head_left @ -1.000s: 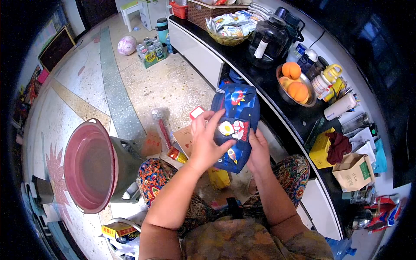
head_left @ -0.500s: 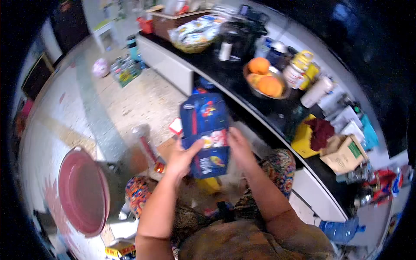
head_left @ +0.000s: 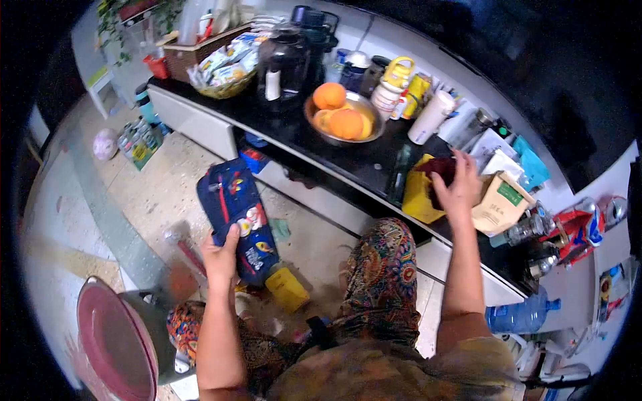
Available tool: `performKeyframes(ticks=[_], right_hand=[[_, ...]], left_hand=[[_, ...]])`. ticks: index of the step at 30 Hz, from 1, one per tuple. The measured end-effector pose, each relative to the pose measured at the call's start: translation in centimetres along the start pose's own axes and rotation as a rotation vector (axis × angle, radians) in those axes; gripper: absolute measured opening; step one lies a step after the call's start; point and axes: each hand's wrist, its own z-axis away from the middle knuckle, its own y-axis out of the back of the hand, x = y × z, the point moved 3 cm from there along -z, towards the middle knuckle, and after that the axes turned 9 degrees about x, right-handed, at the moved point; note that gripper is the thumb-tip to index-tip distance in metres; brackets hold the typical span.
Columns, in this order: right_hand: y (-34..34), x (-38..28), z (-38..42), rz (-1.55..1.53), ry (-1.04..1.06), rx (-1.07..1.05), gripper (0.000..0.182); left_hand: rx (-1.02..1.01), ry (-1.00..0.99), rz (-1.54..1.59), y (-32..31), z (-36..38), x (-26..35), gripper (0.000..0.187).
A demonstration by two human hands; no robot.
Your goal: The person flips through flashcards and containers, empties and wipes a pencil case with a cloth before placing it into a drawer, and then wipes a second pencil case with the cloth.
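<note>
A dark blue pouch (head_left: 234, 200) with cartoon prints and a red zip hangs over the floor, its lower left edge gripped by my left hand (head_left: 222, 257), thumb on top. My right hand (head_left: 458, 184) is over the black counter with its fingers spread, at a dark red cloth (head_left: 438, 175) beside a yellow box (head_left: 418, 194). Whether the fingertips touch the cloth is unclear. A brown paper bag (head_left: 501, 204) stands just right of that hand.
On the counter (head_left: 287, 127) are a steel bowl (head_left: 376, 127) of oranges, a basket (head_left: 227, 87) of packets, a glass jar and bottles. A pink basin (head_left: 107, 341) is at the lower left. A yellow container (head_left: 287, 289) lies below the pouch; a water bottle (head_left: 521, 316) is lower right.
My right hand has let go of the pouch and moved right to the counter, its fingers now spread. The pouch, in my left hand alone, has tilted and shifted left. The view has turned right.
</note>
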Motion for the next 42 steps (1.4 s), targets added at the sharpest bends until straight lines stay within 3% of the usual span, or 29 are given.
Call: performKeyframes(ticks=[2,4,7,10,13,16,20,24,26,28,29,30,31,32,33,34,36,40,42], right_hand=[[-1.3,2.7,0.3,0.132,0.002,-0.072,0.066],[-2.3,4.1,0.5,0.237,0.021,-0.187,0.066],[-4.9,7.4,1.0,-0.013,0.034,-0.252,0.057],[-3.9,6.3,-0.1,0.169,-0.15,-0.388,0.04],[-3.0,6.6,-1.1,0.026,-0.072,-0.134,0.037],[1.1,-1.1,-2.5,-0.252,0.078,-0.011,0.036],[3.3,-11.8,-2.0,-0.565,0.283,-0.101,0.04],[2.8,-20.0,1.4,-0.841,0.649,-0.28,0.036],[1.7,-23.3,3.4,-0.922,0.584,-0.482,0.03],[1.9,-24.6,4.2,-0.882,0.946,-0.148,0.024],[1.0,-24.7,3.3,-0.879,0.969,-0.191,0.016],[-0.4,-24.5,1.7,-1.045,0.688,-0.341,0.011],[-2.3,-23.4,0.5,-0.719,0.797,-0.236,0.012],[-3.4,-21.9,-1.7,-0.864,0.085,-0.43,0.01],[-4.9,-19.3,-2.4,-0.609,0.402,-0.085,0.015],[-3.7,-18.3,-3.2,-0.522,0.411,0.01,0.021],[-2.5,-17.7,-3.7,-0.619,0.315,-0.034,0.034],[0.7,-20.8,-1.9,-0.738,0.42,-0.093,0.032],[1.3,-22.9,0.3,-0.772,0.649,-0.161,0.026]], left_hand=[[0.007,0.181,0.131,-0.5,0.5,1.0,0.019],[0.027,0.32,0.186,-0.4,0.4,0.8,0.021],[-0.03,0.369,0.294,-0.4,0.0,-0.1,0.023],[-0.124,0.443,0.331,-0.4,-0.2,-0.9,0.021],[-0.139,0.444,0.338,-0.8,0.5,0.3,0.02],[-0.171,0.452,0.286,-0.8,1.0,0.4,0.021],[-0.258,0.452,0.282,-1.4,1.4,1.1,0.023],[-0.367,0.413,0.235,-1.5,1.8,0.9,0.023],[-0.414,0.375,0.299,-1.5,1.7,0.1,0.024],[-0.447,0.26,0.235,-2.0,2.6,1.3,0.028],[-0.478,0.268,0.216,-1.8,2.5,1.2,0.029],[-0.506,0.28,0.198,-1.5,2.4,1.0,0.03],[-0.499,0.282,0.204,-1.4,2.5,1.4,0.03],[-0.466,0.323,0.212,-1.3,2.6,2.1,0.031],[-0.435,0.361,0.219,-1.1,2.5,2.5,0.033],[-0.432,0.354,0.227,-1.0,2.2,2.8,0.033],[-0.434,0.336,0.174,-0.9,2.1,2.6,0.033],[-0.456,0.299,0.119,-1.7,2.2,2.3,0.03],[-0.455,0.197,0.06,-2.0,2.3,2.2,0.026]])
